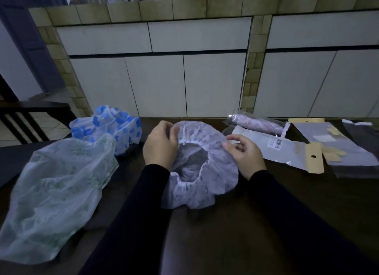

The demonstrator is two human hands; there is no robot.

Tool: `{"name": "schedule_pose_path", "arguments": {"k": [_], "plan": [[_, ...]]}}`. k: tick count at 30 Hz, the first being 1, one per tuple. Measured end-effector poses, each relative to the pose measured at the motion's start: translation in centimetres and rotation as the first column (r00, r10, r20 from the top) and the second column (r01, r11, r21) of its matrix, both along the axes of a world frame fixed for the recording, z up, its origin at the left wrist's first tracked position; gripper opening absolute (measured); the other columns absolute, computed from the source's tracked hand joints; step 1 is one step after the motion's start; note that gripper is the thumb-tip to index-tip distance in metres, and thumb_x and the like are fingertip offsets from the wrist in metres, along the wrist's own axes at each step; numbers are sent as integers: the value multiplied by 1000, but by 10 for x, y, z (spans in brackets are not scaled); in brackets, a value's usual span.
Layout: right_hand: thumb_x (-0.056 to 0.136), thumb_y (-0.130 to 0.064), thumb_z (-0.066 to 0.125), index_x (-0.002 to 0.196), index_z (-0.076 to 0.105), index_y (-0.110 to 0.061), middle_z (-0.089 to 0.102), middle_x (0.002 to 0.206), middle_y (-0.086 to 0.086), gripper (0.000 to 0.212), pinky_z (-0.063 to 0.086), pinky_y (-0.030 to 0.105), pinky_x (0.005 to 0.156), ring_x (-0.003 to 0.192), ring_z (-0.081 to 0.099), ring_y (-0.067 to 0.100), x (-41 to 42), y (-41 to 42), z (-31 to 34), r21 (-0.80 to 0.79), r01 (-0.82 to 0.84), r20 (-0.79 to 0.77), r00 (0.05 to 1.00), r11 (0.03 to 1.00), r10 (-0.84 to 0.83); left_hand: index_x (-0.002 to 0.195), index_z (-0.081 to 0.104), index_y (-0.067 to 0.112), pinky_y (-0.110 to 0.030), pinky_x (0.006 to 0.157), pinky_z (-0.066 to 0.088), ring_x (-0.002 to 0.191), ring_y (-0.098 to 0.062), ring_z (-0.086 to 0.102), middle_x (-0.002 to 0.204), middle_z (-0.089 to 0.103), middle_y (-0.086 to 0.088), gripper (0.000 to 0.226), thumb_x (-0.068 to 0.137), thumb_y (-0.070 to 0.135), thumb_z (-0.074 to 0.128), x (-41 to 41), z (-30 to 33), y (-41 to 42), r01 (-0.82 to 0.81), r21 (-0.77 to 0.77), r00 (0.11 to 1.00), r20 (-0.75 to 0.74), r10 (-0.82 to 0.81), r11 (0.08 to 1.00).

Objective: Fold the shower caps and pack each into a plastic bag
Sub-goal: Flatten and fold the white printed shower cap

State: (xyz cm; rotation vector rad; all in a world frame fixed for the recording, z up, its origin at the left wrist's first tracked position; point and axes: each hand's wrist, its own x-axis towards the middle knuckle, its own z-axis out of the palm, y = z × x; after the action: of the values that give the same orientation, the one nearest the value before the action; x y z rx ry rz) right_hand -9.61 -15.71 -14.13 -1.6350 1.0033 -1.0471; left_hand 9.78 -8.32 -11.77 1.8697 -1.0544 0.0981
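So both hands are pinching the elastic rim of a white, purple-speckled plastic shower cap (205,172) on the dark table (266,223): left hand (160,146) at the far-left rim, right hand (244,154) at the right.

head-worn view, looking down, close in

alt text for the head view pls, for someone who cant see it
Both hands, left hand and right hand, pinch the elastic rim of a pale shower cap on a dark table. Two more caps lie left, plastic bags right.
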Motion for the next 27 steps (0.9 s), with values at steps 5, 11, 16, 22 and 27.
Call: {"name": "schedule_pose_path", "arguments": {"k": [5, 11, 16, 22, 27], "plan": [[86, -34, 68, 110, 60, -21, 66, 98, -6, 29, 53, 25, 69, 89, 63, 7, 7, -2, 11, 130, -107, -52, 992, 986, 115, 113, 54, 14, -27, 73, 33, 99, -27, 60, 111, 63, -8, 20, 95, 21, 48, 8, 0, 5, -121, 32, 988, -92, 124, 992], [90, -9, 58, 123, 59, -17, 64, 114, -4, 34, 48, 30, 94, 104, 60, 14, 19, -24, 20, 24, -65, -264, 962, 998, 69, 124, 57, 22, -41, 96, 36, 114, -28, 52, 126, 59, -4, 38, 88, 21, 45, 8, 6, 9, -103, 250, 995, 37, 97, 963], [94, -1, 49, 112, 62, -25, 66, 111, -3, 33, 44, 25, 96, 105, 61, 12, 24, -42, 46, -120, -297, -398, 889, 947, 228, 126, 58, 28, -47, 104, 37, 119, -19, 51, 125, 62, 6, 45, 88, 50, 52, 7, 16, 8, 70, 67, 997, 21, -72, 995], [90, -27, 65, 106, 65, -30, 69, 95, -9, 16, 52, 29, 86, 87, 63, 5, 28, -49, 40, -130, -358, -428, 861, 925, 273, 91, 68, 21, -17, 67, 43, 86, -10, 62, 87, 68, 8, 15, 85, 34, 69, 20, 4, 8, 227, 142, 945, -271, -183, 963], [77, -53, 71, 67, 65, -18, 60, 63, -3, 38, 40, 24, 56, 67, 58, 14, 24, -50, 36, -203, -152, -515, 857, 967, 27, 91, 62, 18, -28, 73, 36, 83, -16, 54, 87, 59, 3, 18, 92, 36, 58, 31, -8, 7, -67, 278, 988, -117, 103, 958]]}}
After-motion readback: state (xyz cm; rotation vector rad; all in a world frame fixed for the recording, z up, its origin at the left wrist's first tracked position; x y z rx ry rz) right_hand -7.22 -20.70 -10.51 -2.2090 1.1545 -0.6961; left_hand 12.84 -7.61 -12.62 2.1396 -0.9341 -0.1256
